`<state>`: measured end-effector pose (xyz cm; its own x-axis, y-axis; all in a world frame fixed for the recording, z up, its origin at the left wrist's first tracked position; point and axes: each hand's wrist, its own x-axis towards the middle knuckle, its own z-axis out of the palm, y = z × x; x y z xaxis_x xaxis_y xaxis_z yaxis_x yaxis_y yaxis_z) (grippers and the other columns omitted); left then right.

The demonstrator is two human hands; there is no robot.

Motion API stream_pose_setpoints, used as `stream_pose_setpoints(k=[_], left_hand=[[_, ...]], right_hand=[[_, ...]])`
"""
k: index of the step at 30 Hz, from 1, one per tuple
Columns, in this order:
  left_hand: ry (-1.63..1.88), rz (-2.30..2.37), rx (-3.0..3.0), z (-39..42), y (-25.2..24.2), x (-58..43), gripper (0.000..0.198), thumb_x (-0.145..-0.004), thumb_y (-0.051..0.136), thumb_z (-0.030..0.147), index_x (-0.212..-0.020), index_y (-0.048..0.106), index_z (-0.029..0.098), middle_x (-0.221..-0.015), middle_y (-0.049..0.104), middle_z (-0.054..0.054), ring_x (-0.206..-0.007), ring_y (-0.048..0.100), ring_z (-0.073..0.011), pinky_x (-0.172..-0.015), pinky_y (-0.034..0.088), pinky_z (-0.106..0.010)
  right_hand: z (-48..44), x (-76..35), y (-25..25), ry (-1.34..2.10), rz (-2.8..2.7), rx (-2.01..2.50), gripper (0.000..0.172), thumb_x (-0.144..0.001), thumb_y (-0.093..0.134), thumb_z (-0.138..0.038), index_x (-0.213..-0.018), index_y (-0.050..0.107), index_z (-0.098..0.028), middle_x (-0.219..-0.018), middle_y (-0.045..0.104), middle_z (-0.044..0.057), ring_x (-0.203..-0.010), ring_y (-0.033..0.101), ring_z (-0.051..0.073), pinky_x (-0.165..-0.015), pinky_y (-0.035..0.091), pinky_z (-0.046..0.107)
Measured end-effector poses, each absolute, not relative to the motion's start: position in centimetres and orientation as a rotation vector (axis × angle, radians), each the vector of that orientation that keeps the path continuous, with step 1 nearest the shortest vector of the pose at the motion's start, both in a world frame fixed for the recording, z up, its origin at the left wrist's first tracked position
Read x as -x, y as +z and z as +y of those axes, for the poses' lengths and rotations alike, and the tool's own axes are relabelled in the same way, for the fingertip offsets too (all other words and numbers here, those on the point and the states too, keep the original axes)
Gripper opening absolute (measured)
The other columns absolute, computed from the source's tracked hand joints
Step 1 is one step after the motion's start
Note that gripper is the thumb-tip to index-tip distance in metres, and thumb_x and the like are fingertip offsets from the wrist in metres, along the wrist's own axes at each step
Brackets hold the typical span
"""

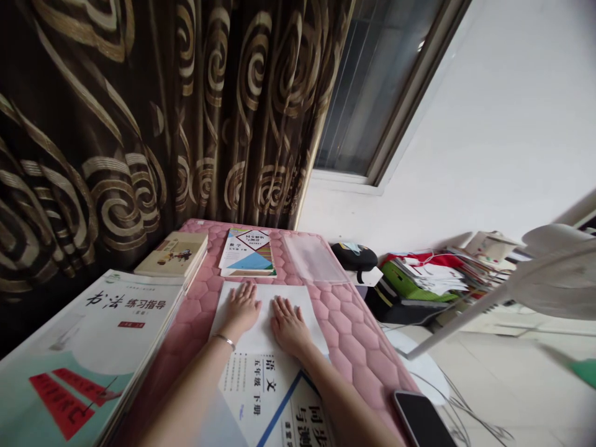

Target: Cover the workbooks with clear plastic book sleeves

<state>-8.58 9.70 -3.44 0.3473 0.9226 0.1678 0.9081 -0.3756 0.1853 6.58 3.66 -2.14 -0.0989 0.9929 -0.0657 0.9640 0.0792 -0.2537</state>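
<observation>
Both my hands lie flat, fingers stretched out, on a white sheet of paper [264, 335] in the middle of the pink quilted table [354, 323]. My left hand [242, 308] has a thin bracelet at the wrist. My right hand [288, 323] rests close beside it, nearly touching. The sheet lies over a white workbook with blue lines and printed characters [274, 397] that runs under my forearms. Neither hand grips anything.
A large white and teal workbook [84, 354] tops a stack at the left. A tan book [174, 253], a colourful workbook [246, 251] and a clear plastic sleeve [314, 257] lie at the far end. A black phone [421, 419] sits at the right edge. Cluttered books and a fan are to the right; a brown curtain hangs behind.
</observation>
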Motion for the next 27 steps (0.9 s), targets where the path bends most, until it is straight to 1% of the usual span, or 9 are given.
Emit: stream_pose_setpoints(k=[4,8,11,15,17,21,23,25,27], left_hand=[[0.371,1.78,-2.548,10.2,-3.8,10.2,0.055,-0.096,0.032,0.03,-0.149,0.037,0.016,-0.157,0.03,-0.012,-0.147,0.026,-0.0271,-0.119,0.017,-0.054],[0.285,1.806,-2.542,10.2,-4.0,10.0,0.057,-0.093,0.033,0.019,-0.149,0.038,0.017,-0.158,0.03,-0.011,-0.148,0.024,-0.0253,-0.12,0.017,-0.05],[0.303,1.801,-2.547,10.1,-3.5,9.6,0.056,-0.093,0.031,0.019,-0.149,0.039,0.019,-0.157,0.033,-0.01,-0.147,0.026,-0.0241,-0.12,0.017,-0.051],[0.335,1.859,-2.526,10.0,-3.2,9.9,0.057,-0.096,0.031,0.034,-0.148,0.038,0.012,-0.157,0.031,-0.014,-0.145,0.031,-0.0273,-0.118,0.016,-0.058],[0.32,1.948,-2.49,10.1,-3.3,10.6,0.058,-0.097,0.029,0.036,-0.148,0.038,0.011,-0.157,0.031,-0.015,-0.145,0.031,-0.0279,-0.118,0.013,-0.061],[0.217,2.144,-2.317,10.7,-3.5,13.3,0.056,-0.098,0.023,0.034,-0.149,0.036,0.013,-0.158,0.029,-0.013,-0.146,0.028,-0.0282,-0.115,0.013,-0.068],[0.193,2.219,-2.253,10.8,-3.1,14.2,0.056,-0.098,0.021,0.033,-0.15,0.035,0.015,-0.158,0.029,-0.012,-0.147,0.025,-0.0309,-0.112,0.014,-0.071],[0.189,2.33,-2.207,10.7,-2.5,13.9,0.055,-0.097,0.023,0.028,-0.148,0.038,0.012,-0.157,0.032,-0.015,-0.148,0.021,-0.0356,-0.112,0.011,-0.073],[0.194,2.346,-2.236,10.4,-1.9,12.0,0.055,-0.093,0.03,0.019,-0.145,0.042,0.005,-0.154,0.035,-0.022,-0.147,0.018,-0.0394,-0.112,0.006,-0.073]], right_hand=[[5.4,-4.2,-1.0,0.419,-2.111,2.044,0.06,-0.1,0.023,-0.035,-0.151,0.03,-0.005,-0.16,0.019,0.016,-0.149,0.014,0.031,-0.118,0.013,0.053],[8.5,-1.5,-1.1,0.485,-2.213,1.759,0.06,-0.102,0.02,-0.043,-0.154,0.024,-0.013,-0.161,0.02,0.01,-0.15,0.012,0.023,-0.119,0.014,0.048],[9.9,-2.1,-2.0,0.495,-2.226,1.78,0.061,-0.102,0.018,-0.045,-0.154,0.025,-0.015,-0.161,0.019,0.009,-0.15,0.013,0.022,-0.12,0.012,0.046],[9.8,-6.9,-2.9,0.375,-2.112,2.001,0.065,-0.101,0.02,-0.045,-0.154,0.023,-0.007,-0.161,0.014,0.013,-0.15,0.011,0.023,-0.12,0.01,0.043],[9.3,-9.5,-3.1,0.332,-2.052,2.105,0.066,-0.101,0.02,-0.045,-0.154,0.022,-0.005,-0.161,0.013,0.014,-0.15,0.01,0.024,-0.12,0.009,0.042],[8.8,-12.2,-3.5,0.277,-2.056,2.152,0.066,-0.101,0.019,-0.044,-0.154,0.021,-0.005,-0.162,0.013,0.012,-0.15,0.01,0.023,-0.121,0.007,0.038],[8.9,-12.3,-3.8,0.262,-2.052,2.157,0.067,-0.101,0.019,-0.045,-0.154,0.02,-0.005,-0.162,0.013,0.012,-0.15,0.01,0.024,-0.121,0.007,0.038],[9.0,-12.0,-4.0,0.251,-2.044,2.168,0.067,-0.1,0.02,-0.046,-0.154,0.02,-0.005,-0.162,0.013,0.011,-0.15,0.01,0.024,-0.121,0.008,0.039],[9.0,-11.8,-4.0,0.249,-2.043,2.18,0.067,-0.1,0.02,-0.045,-0.154,0.021,-0.006,-0.162,0.013,0.011,-0.15,0.01,0.024,-0.121,0.008,0.039]])
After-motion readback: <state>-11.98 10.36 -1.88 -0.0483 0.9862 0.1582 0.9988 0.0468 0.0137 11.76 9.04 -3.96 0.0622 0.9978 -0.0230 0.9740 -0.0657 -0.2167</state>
